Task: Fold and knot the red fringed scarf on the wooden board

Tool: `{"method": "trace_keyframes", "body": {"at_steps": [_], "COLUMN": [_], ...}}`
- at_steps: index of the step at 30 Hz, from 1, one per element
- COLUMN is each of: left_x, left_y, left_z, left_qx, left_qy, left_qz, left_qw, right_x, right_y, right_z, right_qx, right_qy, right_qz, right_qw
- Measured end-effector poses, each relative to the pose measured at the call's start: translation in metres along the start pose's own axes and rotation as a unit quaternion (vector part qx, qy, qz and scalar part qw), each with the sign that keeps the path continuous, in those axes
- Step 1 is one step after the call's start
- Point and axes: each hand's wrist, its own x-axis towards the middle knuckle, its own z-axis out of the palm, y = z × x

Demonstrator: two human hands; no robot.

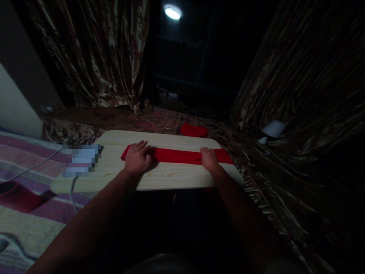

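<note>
A long red cloth [176,155], folded into a narrow strip, lies across the middle of a pale wooden worktop [171,179]. The left hand [138,156] rests flat on the strip near its left end, fingers spread and pressing down rather than closed around it. The right hand [209,158] sits on the strip near its right end, its grip curled loosely over the cloth's edge; whether it pinches the fabric cannot be told. A second red cloth [194,130] lies just beyond the worktop's far edge. A cable [72,190] hangs off the left side.
</note>
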Motion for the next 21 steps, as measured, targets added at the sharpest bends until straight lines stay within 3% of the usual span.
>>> {"method": "trace_keyframes", "body": {"at_steps": [6,12,17,21], "left_x": [0.005,0.005,0.005,0.007], "left_y": [-0.009,-0.016,-0.013,-0.011], "left_z": [0.013,0.017,0.018,0.018], "left_qx": [0.032,0.050,0.030,0.037], "left_qy": [-0.071,-0.089,-0.118,-0.141], "left_qz": [-0.054,-0.071,-0.090,-0.101], "left_qw": [0.996,0.992,0.988,0.984], "right_x": [0.006,0.022,0.033,0.035], "right_y": [0.007,0.020,0.018,0.021], "right_z": [-0.004,-0.015,-0.019,-0.020], "right_qx": [0.054,0.165,0.164,0.128], "right_qy": [-0.089,-0.170,-0.145,-0.188], "right_qz": [-0.022,-0.052,0.012,0.036], "right_qw": [0.994,0.970,0.976,0.973]}}
